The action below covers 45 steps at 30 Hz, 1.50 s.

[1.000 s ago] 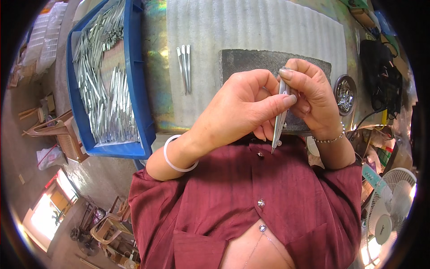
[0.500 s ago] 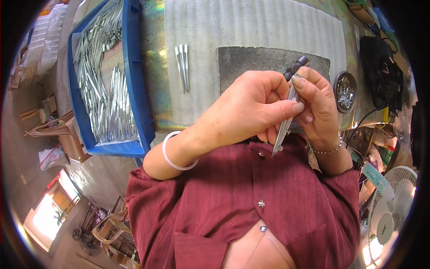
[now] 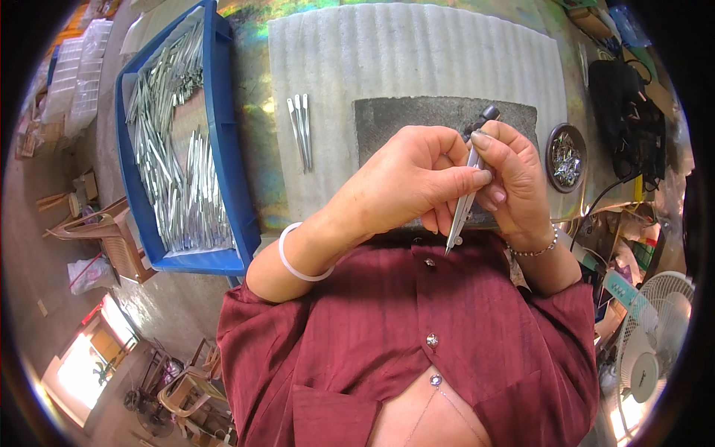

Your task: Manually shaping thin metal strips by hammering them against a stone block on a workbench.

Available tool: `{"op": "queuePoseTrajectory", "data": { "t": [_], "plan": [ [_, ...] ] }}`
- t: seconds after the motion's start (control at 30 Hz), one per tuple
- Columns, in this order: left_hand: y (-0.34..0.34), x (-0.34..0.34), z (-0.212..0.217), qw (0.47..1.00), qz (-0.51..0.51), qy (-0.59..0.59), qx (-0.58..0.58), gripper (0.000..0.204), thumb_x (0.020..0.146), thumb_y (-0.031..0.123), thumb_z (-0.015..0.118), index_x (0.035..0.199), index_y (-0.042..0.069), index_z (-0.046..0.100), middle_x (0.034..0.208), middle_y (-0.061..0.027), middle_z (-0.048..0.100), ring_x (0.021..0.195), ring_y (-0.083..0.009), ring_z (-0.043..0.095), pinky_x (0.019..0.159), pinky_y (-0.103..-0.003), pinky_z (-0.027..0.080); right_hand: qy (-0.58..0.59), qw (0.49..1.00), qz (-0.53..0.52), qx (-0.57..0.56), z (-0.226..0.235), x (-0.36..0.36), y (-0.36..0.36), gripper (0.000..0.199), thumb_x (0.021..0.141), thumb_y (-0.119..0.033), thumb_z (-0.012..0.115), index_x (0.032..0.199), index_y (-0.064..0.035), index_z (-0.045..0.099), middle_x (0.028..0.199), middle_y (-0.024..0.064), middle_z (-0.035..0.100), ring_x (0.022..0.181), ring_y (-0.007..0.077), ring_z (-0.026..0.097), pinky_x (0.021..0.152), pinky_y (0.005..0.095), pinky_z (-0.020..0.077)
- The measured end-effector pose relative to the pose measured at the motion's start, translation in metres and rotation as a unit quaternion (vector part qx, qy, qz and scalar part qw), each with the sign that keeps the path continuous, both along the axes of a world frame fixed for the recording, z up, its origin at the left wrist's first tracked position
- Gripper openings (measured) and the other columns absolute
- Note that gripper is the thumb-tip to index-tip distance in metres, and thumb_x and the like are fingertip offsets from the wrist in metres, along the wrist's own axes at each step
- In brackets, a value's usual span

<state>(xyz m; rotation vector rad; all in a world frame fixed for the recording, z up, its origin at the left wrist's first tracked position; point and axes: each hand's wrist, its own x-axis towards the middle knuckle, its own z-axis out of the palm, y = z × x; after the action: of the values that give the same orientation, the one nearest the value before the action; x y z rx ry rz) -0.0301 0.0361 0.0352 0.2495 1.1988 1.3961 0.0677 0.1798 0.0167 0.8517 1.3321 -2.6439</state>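
Observation:
A slim silver drawing compass (image 3: 463,210) with a black head slants between my two hands, its pointed end down by the shirt front. My left hand (image 3: 417,179) is closed on it, the thumb pressed along the metal leg. On the other side, my right hand (image 3: 514,175) pinches its upper part between thumb and fingers. The fingers partly cover the compass, so its middle is hidden. Beyond the hands lies a dark grey rectangular pad (image 3: 417,115). Several slim silver metal legs (image 3: 299,134) lie side by side to the left of it.
A blue tray (image 3: 237,149) filled with silver metal legs stands at the left. White foam sheeting (image 3: 417,52) covers the tabletop. A round dark dish (image 3: 566,158) of small shiny metal parts sits at the right, by a black bag (image 3: 629,119). A fan (image 3: 644,357) stands lower right.
The view has tilted a little, so the table things appear lower in the picture. Both hands keep the same grip on the compass, which has hardly moved.

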Motion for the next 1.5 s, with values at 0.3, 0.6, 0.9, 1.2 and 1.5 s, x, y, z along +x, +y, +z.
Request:
{"op": "queuePoseTrajectory", "data": {
  "t": [0.3, 0.6, 0.9, 1.2, 1.5],
  "plan": [
    [0.006, -0.001, -0.005, 0.995, -0.006, 0.091, 0.033, 0.018, 0.088, 0.017, 0.063, 0.083, 0.003, 0.054, 0.062, -0.0006, 0.058, 0.051, -0.0043, 0.054, 0.043, -0.018, 0.042, 0.025, 0.996, 0.015, 0.081, 0.013, -0.006, 0.013, 0.016, 0.092, -0.015, 0.054, 0.078, -0.0065, 0.053, 0.064, 0.0005, 0.056, 0.045, 0.0027, 0.044, 0.041, 0.0166, 0.0348],
    [-0.016, -0.008, -0.005, 0.939, 0.301, 0.138, 0.092, 0.007, 0.088, 0.008, 0.061, 0.092, 0.002, 0.058, 0.088, -0.0039, 0.061, 0.068, -0.0069, 0.056, 0.06, -0.021, 0.046, -0.02, 0.873, 0.044, 0.485, -0.003, -0.055, 0.166, 0.018, 0.089, -0.019, 0.054, 0.079, -0.0038, 0.055, 0.067, 0.0024, 0.059, 0.049, 0.006, 0.048, 0.047, 0.0202, 0.0381],
    [-0.032, -0.002, -0.022, 0.87, 0.389, -0.197, 0.231, 0.01, 0.091, 0.006, 0.054, 0.101, 0.004, 0.053, 0.097, -0.0154, 0.062, 0.083, -0.0224, 0.067, 0.068, -0.029, 0.059, 0.042, 0.718, 0.102, 0.688, -0.01, -0.056, 0.127, 0.032, 0.078, -0.006, 0.059, 0.11, -0.0043, 0.055, 0.089, 0.0071, 0.058, 0.069, 0.0103, 0.057, 0.062, 0.0259, 0.0459],
    [-0.027, 0.023, -0.027, 0.906, 0.274, -0.243, 0.213, 0.007, 0.089, 0.003, 0.057, 0.093, 0.002, 0.052, 0.096, -0.0132, 0.064, 0.084, -0.0189, 0.066, 0.069, -0.027, 0.057, 0.207, 0.961, 0.156, 0.098, 0.019, -0.016, 0.016, 0.016, 0.087, -0.001, 0.06, 0.103, 0.0026, 0.061, 0.088, 0.0039, 0.06, 0.064, 0.0036, 0.052, 0.054, 0.0169, 0.0409],
    [-0.055, 0.035, -0.017, 0.987, 0.084, 0.066, 0.116, 0.017, 0.088, 0.005, 0.061, 0.099, 0.0, 0.05, 0.084, -0.0051, 0.065, 0.075, -0.0065, 0.059, 0.065, -0.022, 0.049, 0.046, 0.972, 0.22, 0.073, 0.026, -0.01, -0.009, 0.01, 0.088, -0.008, 0.062, 0.093, -0.0001, 0.063, 0.071, 0.0001, 0.06, 0.056, 0.002, 0.049, 0.047, 0.0165, 0.0378]
  ]
}}
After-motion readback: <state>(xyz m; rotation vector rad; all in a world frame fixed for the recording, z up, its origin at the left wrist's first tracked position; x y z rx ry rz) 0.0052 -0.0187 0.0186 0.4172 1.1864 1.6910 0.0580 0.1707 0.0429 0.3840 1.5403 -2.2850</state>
